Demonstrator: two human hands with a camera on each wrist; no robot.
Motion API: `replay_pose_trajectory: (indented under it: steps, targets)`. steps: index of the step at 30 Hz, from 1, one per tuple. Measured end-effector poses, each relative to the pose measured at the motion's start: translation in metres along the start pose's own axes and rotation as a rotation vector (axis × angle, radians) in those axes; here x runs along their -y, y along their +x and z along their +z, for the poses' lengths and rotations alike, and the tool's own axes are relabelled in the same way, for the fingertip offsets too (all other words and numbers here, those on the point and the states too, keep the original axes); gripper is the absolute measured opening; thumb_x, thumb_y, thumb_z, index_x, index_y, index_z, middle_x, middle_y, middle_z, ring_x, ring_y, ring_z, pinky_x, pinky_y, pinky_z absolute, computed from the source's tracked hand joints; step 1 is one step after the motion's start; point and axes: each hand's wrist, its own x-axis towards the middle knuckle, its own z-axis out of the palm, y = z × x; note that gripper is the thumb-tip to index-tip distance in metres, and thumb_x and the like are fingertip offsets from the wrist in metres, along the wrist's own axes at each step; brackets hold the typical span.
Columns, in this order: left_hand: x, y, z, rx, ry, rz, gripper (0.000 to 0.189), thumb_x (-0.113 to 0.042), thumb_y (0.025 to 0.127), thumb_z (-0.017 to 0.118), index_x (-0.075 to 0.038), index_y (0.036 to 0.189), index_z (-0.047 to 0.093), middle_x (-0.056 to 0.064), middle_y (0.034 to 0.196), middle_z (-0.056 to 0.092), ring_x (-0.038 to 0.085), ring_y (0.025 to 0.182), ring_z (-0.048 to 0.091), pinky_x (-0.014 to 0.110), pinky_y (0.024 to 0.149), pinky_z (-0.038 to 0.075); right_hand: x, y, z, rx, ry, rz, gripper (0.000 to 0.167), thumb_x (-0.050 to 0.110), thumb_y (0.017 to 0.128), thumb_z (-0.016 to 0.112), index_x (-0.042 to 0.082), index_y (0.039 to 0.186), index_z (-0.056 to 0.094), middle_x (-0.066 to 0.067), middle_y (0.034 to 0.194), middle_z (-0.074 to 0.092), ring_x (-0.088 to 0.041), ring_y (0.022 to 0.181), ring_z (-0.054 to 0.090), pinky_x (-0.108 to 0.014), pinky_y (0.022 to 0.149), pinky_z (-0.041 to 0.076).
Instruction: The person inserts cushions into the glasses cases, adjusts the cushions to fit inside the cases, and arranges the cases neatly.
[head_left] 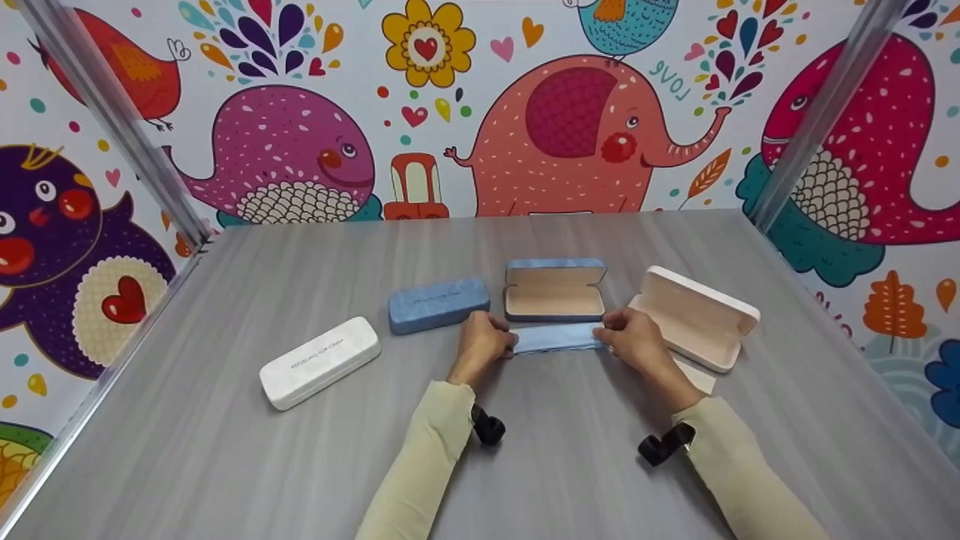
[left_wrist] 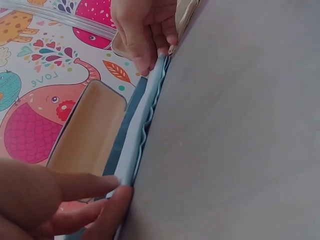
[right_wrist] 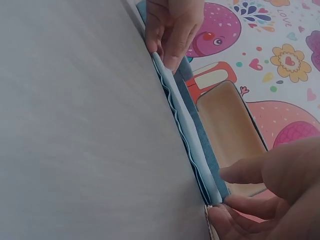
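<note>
A light blue cloth (head_left: 556,338), folded into a long narrow strip, stretches between both hands just in front of an open blue glasses case (head_left: 555,306). My left hand (head_left: 482,343) pinches its left end between thumb and fingers. At the other end, my right hand (head_left: 637,342) pinches the right corner. Several wavy layered edges of the cloth (left_wrist: 139,132) run along the side nearest me in the left wrist view. Behind the strip, the case's beige lining (right_wrist: 232,132) shows in the right wrist view.
A closed blue glasses case (head_left: 439,306) lies left of the open one, with a closed white case (head_left: 321,364) farther left. An open white case (head_left: 697,319) stands behind my right hand. Partly under the right forearm lies a flat cream piece (head_left: 697,376).
</note>
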Motion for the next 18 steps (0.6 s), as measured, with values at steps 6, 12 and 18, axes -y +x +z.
replay_pose_trajectory:
  steps: [6,12,18]
  targets:
    - [0.0019,-0.0008,-0.0002,0.012,0.050,0.019,0.017,0.008,0.082,0.074,0.006,0.097,0.067,0.015,0.092,0.069,0.013,0.057,0.065,0.023,0.054,0.058,-0.0019,0.0001,0.0033,-0.002,-0.070,-0.008,0.040,0.009,0.087,0.075,-0.008,0.120,0.062,-0.021,0.109,0.066,-0.018,0.083,0.061,-0.018,0.062,0.047]
    - [0.0028,-0.0001,-0.0006,0.030,0.063,0.011,0.007,0.006,0.084,0.071,0.003,0.090,0.068,0.008,0.078,0.065,0.012,0.053,0.062,0.022,0.052,0.057,-0.0029,0.0001,0.0054,-0.012,-0.153,-0.054,0.033,0.006,0.084,0.076,-0.008,0.113,0.067,-0.013,0.092,0.065,-0.022,0.084,0.058,-0.022,0.065,0.043]
    - [-0.0001,-0.0004,-0.0021,0.063,0.050,0.006,0.007,0.001,0.086,0.067,0.002,0.092,0.069,0.007,0.082,0.064,0.013,0.058,0.062,0.024,0.054,0.057,-0.0038,0.0010,0.0043,-0.031,-0.169,-0.119,0.023,0.007,0.083,0.075,-0.006,0.102,0.073,-0.004,0.076,0.062,-0.012,0.066,0.052,-0.022,0.059,0.039]
